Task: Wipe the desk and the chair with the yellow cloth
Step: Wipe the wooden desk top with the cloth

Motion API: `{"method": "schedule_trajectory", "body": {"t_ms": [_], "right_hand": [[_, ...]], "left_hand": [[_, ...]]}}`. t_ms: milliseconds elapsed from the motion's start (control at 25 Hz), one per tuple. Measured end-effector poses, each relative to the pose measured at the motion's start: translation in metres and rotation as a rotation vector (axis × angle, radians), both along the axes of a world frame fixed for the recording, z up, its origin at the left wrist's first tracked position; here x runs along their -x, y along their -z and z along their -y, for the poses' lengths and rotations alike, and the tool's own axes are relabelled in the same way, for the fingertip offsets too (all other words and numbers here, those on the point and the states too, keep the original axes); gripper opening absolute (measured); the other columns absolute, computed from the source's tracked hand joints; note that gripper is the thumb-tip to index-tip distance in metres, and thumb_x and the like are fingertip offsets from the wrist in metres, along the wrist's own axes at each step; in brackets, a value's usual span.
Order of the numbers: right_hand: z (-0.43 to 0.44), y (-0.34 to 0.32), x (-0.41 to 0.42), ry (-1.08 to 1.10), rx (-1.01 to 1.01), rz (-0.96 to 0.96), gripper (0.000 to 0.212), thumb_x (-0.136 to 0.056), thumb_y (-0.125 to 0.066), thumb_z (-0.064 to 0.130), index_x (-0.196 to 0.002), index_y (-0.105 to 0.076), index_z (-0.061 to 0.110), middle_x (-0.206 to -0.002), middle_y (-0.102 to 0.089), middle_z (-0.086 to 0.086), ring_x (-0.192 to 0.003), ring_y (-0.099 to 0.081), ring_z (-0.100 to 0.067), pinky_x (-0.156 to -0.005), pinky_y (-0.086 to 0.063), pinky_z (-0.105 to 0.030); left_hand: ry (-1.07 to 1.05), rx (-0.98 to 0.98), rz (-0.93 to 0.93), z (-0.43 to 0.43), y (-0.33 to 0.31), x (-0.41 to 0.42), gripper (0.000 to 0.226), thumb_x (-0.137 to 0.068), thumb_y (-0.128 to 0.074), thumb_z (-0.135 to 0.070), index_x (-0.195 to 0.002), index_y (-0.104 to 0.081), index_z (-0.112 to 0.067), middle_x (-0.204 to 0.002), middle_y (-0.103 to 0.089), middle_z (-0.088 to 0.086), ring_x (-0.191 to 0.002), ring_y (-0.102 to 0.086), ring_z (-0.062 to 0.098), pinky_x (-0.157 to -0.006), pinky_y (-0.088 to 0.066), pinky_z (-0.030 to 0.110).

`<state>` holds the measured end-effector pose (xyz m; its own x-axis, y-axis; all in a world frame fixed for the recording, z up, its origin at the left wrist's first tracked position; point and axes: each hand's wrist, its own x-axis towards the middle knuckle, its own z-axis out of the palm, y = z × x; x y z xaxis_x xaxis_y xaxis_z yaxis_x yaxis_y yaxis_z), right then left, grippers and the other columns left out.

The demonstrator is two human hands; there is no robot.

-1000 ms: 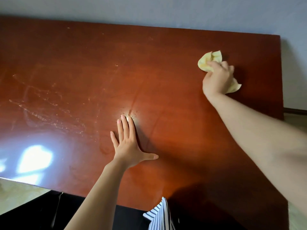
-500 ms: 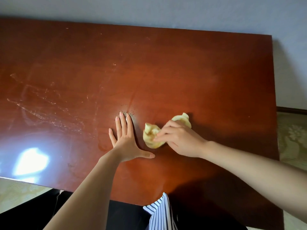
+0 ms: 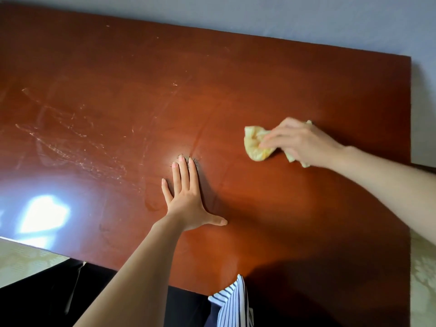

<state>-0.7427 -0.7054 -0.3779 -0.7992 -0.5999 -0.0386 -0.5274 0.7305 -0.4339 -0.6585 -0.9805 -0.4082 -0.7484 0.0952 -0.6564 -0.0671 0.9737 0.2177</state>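
In 0.5 s the right hand (image 3: 299, 142), fingers bunched round the yellow cloth (image 3: 256, 143), has swept from beside the left hand (image 3: 186, 197) back toward the right side of the surface (image 3: 118, 67), so wiping there goes on stroke by stroke. The left hand lies flat, fingers spread, bracing. The pale streaks (image 3: 70, 142) on the left look unwiped and have open room around them, while the right edge is close.

A grey-blue wall (image 3: 306, 17) stands behind the far edge of the tabletop (image 3: 118, 67). Pale patterned floor (image 3: 422, 267) shows past its right edge and below its near edge at the left. A blue-and-white striped shirt hem (image 3: 232, 300) hangs at the near edge.
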Motion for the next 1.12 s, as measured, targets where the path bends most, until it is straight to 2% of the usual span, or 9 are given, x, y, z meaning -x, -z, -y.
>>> {"method": "schedule_trajectory", "body": {"t_ms": [80,200,360,440,600,760,840,960,1120], "right_hand": [[0.001,0.005,0.031,0.16,-0.012,-0.016,0.036,-0.089,-0.051,-0.007,-0.115,-0.067,0.011,-0.116,-0.064,-0.007,-0.103,-0.05,-0.026,-0.091,-0.032,-0.015],[0.014,0.018,0.094,0.403,-0.028,-0.068,0.036,-0.091,-0.051,-0.002,-0.12,-0.065,0.016,-0.122,-0.062,-0.006,-0.106,-0.048,-0.028,-0.093,-0.035,-0.03],[0.053,0.035,0.151,0.659,0.046,-0.13,0.038,-0.093,-0.05,0.002,-0.123,-0.062,0.021,-0.124,-0.06,-0.003,-0.111,-0.047,-0.026,-0.092,-0.036,-0.028],[0.078,0.043,0.165,0.685,0.031,-0.136,0.04,-0.094,-0.048,0.001,-0.125,-0.061,0.022,-0.125,-0.058,-0.003,-0.112,-0.045,-0.025,-0.091,-0.034,-0.027],[0.107,0.05,0.147,0.389,0.047,-0.136,0.042,-0.093,-0.046,-0.001,-0.127,-0.059,0.02,-0.125,-0.058,-0.005,-0.112,-0.043,-0.028,-0.092,-0.028,-0.022],[0.109,0.051,0.089,0.141,0.136,-0.104,0.039,-0.09,-0.05,-0.003,-0.121,-0.064,0.016,-0.118,-0.063,-0.006,-0.107,-0.046,-0.029,-0.09,-0.022,-0.018],[0.108,0.049,0.056,0.062,0.184,-0.07,0.038,-0.086,-0.053,-0.007,-0.116,-0.067,0.013,-0.111,-0.065,-0.008,-0.102,-0.049,-0.031,-0.093,-0.028,-0.024],[0.095,0.044,0.014,-0.072,0.226,-0.025,0.038,-0.081,-0.059,-0.011,-0.109,-0.071,0.01,-0.103,-0.068,-0.007,-0.095,-0.055,-0.029,-0.089,-0.043,-0.032],[0.054,0.04,-0.02,-0.307,0.182,-0.067,0.037,-0.079,-0.067,-0.008,-0.109,-0.071,0.013,-0.103,-0.069,-0.003,-0.088,-0.057,-0.023,-0.083,-0.05,-0.033]], "left_hand": [[0.003,0.009,0.01,0.001,0.002,-0.003,0.163,-0.032,-0.063,-0.088,-0.123,0.055,-0.022,-0.133,0.059,-0.002,-0.122,0.055,0.016,-0.101,0.026,0.051],[0.005,0.018,0.013,0.001,0.005,-0.001,0.161,-0.037,-0.065,-0.087,-0.121,0.056,-0.021,-0.13,0.061,-0.002,-0.12,0.056,0.018,-0.103,0.025,0.052],[0.005,0.015,0.001,0.0,0.004,-0.001,0.16,-0.041,-0.067,-0.084,-0.122,0.055,-0.021,-0.129,0.062,-0.003,-0.117,0.058,0.015,-0.1,0.028,0.05],[-0.006,0.021,-0.01,0.002,0.007,-0.001,0.16,-0.041,-0.068,-0.083,-0.123,0.055,-0.022,-0.129,0.061,-0.004,-0.117,0.058,0.015,-0.096,0.032,0.047],[-0.017,0.024,-0.004,0.005,0.008,0.003,0.16,-0.039,-0.068,-0.083,-0.122,0.055,-0.023,-0.128,0.062,-0.005,-0.118,0.058,0.014,-0.092,0.035,0.044],[-0.019,0.022,0.013,0.006,0.007,0.004,0.16,-0.038,-0.067,-0.084,-0.122,0.055,-0.023,-0.125,0.064,-0.006,-0.116,0.059,0.013,-0.094,0.034,0.045],[-0.023,0.022,0.024,0.006,0.006,0.004,0.16,-0.039,-0.067,-0.084,-0.123,0.055,-0.023,-0.125,0.064,-0.007,-0.116,0.058,0.013,-0.097,0.031,0.047],[-0.031,0.028,0.022,0.006,0.004,0.003,0.159,-0.039,-0.068,-0.083,-0.119,0.057,-0.025,-0.122,0.065,-0.009,-0.115,0.059,0.012,-0.098,0.03,0.048],[-0.038,0.032,0.015,0.007,0.002,-0.001,0.16,-0.039,-0.069,-0.083,-0.118,0.058,-0.025,-0.122,0.065,-0.009,-0.115,0.059,0.012,-0.101,0.027,0.049]]}}
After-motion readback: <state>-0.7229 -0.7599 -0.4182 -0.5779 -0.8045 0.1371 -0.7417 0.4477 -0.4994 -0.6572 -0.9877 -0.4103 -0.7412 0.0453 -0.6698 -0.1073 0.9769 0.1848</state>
